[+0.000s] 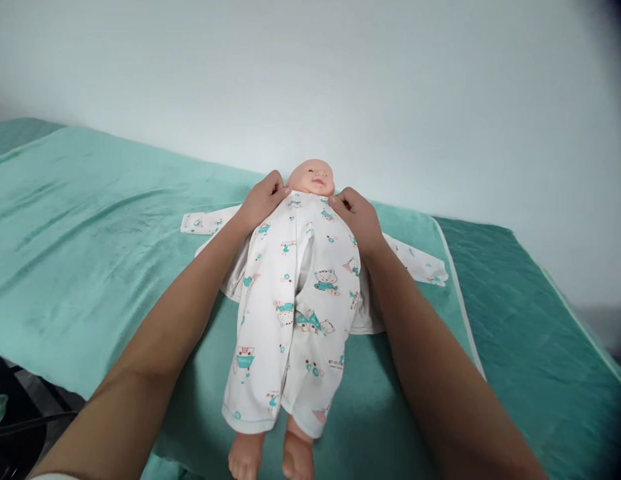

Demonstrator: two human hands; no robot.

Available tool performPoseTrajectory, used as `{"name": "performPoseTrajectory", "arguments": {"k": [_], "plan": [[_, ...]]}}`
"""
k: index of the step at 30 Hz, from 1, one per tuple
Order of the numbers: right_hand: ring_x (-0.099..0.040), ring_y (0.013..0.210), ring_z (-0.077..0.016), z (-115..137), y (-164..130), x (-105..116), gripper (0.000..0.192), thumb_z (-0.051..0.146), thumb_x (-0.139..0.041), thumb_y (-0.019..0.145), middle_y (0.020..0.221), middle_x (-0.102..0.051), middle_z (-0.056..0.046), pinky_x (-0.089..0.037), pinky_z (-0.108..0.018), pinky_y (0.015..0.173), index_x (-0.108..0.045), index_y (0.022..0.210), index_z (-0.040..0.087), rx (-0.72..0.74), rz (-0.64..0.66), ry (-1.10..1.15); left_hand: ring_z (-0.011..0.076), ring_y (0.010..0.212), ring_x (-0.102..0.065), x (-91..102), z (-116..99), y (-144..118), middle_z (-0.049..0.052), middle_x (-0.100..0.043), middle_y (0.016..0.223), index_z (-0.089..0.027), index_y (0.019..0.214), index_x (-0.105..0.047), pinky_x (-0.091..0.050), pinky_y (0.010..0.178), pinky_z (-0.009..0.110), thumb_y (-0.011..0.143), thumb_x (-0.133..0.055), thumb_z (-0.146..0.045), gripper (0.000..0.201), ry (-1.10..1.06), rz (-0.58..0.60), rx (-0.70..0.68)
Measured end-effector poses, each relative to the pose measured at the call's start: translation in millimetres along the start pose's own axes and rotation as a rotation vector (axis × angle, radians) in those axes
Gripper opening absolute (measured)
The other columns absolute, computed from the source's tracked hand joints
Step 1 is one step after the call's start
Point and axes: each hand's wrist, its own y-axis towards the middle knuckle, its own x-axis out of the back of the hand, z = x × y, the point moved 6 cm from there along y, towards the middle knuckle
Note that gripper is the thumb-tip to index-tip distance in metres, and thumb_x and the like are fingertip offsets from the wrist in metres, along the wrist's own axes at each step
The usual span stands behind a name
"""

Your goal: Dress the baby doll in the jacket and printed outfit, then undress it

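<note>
Head view: left hand (261,200) and right hand (357,215), arms outstretched, each grip pinching romper (295,300) collar beside doll (313,177) neck.

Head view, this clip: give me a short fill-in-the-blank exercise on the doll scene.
1. Both hands rest at the romper's ____ .
2. The doll lies on its ____ .
3. The blanket under it is ____ .
4. The doll's ____ stick out bare from the romper's legs.

Missing: neckline; back; green; feet
</note>
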Motion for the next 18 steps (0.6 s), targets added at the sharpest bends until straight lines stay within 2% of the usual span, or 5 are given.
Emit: {"name": "performPoseTrajectory", "arguments": {"k": [3, 6, 10, 15, 18], "plan": [[-0.047, 0.067, -0.0148, -1.3, -0.3, -1.1, 0.023, 0.039, -0.058, 0.087, 0.067, -0.051, 0.004, -0.037, -0.029, 0.067, -0.05, 0.073, 0.022, -0.013, -0.029, 0.035, 0.0145, 0.074, -0.052, -3.2, 2.5, -3.0, -0.001, -0.056, 0.076, -0.02, 0.079, -0.047, -0.04, 0.074, 0.029, 0.087, -0.058, -0.027, 0.015, -0.052, 0.007, 0.003], [-0.058, 0.082, -0.0179, 3.1, -8.6, -0.7, 0.016, 0.039, -0.056, 0.088, 0.086, -0.065, 0.0, -0.044, -0.032, 0.078, -0.059, 0.088, 0.023, 0.026, -0.041, 0.118, 0.0164, 0.088, -0.06, -3.7, -1.0, -11.5, 0.001, -0.066, 0.089, -0.019, 0.089, -0.057, -0.045, 0.083, 0.03, 0.088, -0.055, -0.028, 0.008, -0.101, 0.026, -0.017], [-0.061, 0.106, -0.0219, 12.9, -30.8, 1.8, 0.028, 0.037, -0.045, 0.095, 0.114, -0.069, -0.006, -0.045, -0.041, 0.097, -0.067, 0.105, 0.025, 0.154, -0.014, 0.128, 0.0195, 0.107, -0.061, 2.8, -8.7, -33.4, 0.006, -0.07, 0.111, -0.02, 0.104, -0.069, -0.044, 0.099, 0.034, 0.093, -0.046, -0.027, 0.026, 0.026, 0.016, -0.089], [-0.057, 0.125, -0.0222, 17.2, -79.0, 12.7, 0.035, 0.035, -0.044, 0.095, 0.132, -0.065, -0.005, -0.039, -0.047, 0.111, -0.066, 0.122, 0.027, 0.077, -0.113, 0.196, 0.0248, 0.127, -0.051, 17.6, -10.0, -87.0, 0.011, -0.06, 0.135, -0.02, 0.122, -0.066, -0.036, 0.112, 0.043, 0.092, -0.047, -0.023, 0.035, 0.287, -0.112, -0.129], [-0.054, 0.13, -0.0219, 42.0, -125.8, 23.6, 0.037, 0.03, -0.041, 0.097, 0.136, -0.062, -0.007, -0.036, -0.049, 0.115, -0.063, 0.126, 0.025, 0.065, -0.243, 0.165, 0.0265, 0.131, -0.046, 24.4, -18.0, -136.5, 0.014, -0.056, 0.137, -0.017, 0.126, -0.062, -0.034, 0.114, 0.046, 0.091, -0.049, -0.022, 0.037, 0.354, -0.178, -0.1]]}}
